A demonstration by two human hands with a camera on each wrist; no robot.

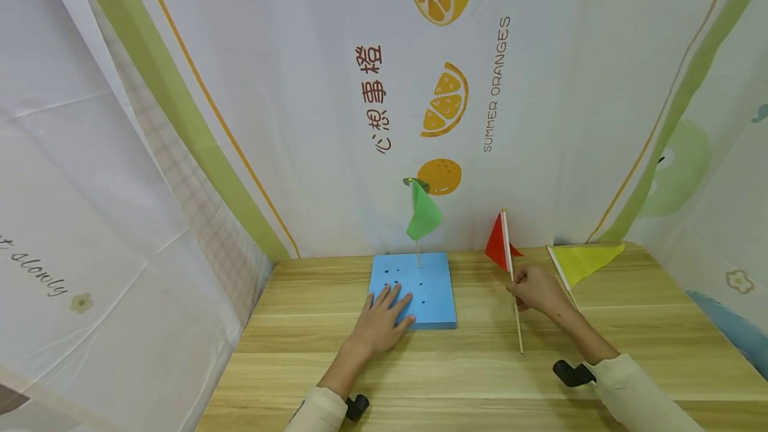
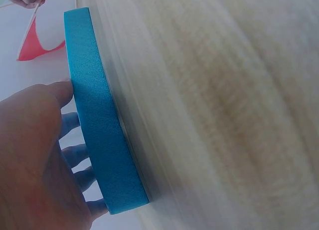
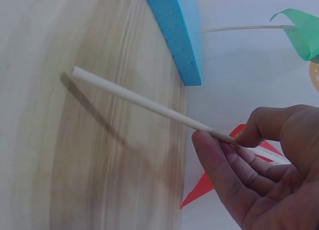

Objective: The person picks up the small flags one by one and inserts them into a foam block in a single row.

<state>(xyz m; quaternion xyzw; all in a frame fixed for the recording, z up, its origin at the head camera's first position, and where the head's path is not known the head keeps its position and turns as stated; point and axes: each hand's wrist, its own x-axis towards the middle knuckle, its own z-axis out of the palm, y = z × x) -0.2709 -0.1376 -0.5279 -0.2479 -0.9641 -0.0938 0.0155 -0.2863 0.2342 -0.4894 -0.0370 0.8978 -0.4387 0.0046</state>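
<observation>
A blue foam block (image 1: pixel 435 312) with several small holes in its top lies flat on the table. My left hand (image 1: pixel 379 325) rests on its near left part, fingers spread and straight; the left wrist view shows the thumb at the block's edge. A green flag (image 1: pixel 425 213) stands upright in the block's far part on a thin stick. To the right, my right hand (image 1: pixel 537 291) pinches the wooden stick of a red flag (image 1: pixel 497 245) between thumb and fingers. The stick's bare lower end (image 3: pixel 84 74) points down, above its shadow on the table.
A yellow flag (image 1: pixel 585 264) lies on the table at the far right, its stick partly hidden behind my right hand and forearm. Behind the wooden table (image 1: pixel 480 379) hangs a white curtain (image 1: pixel 312 119) printed with oranges; more curtain hangs at both sides.
</observation>
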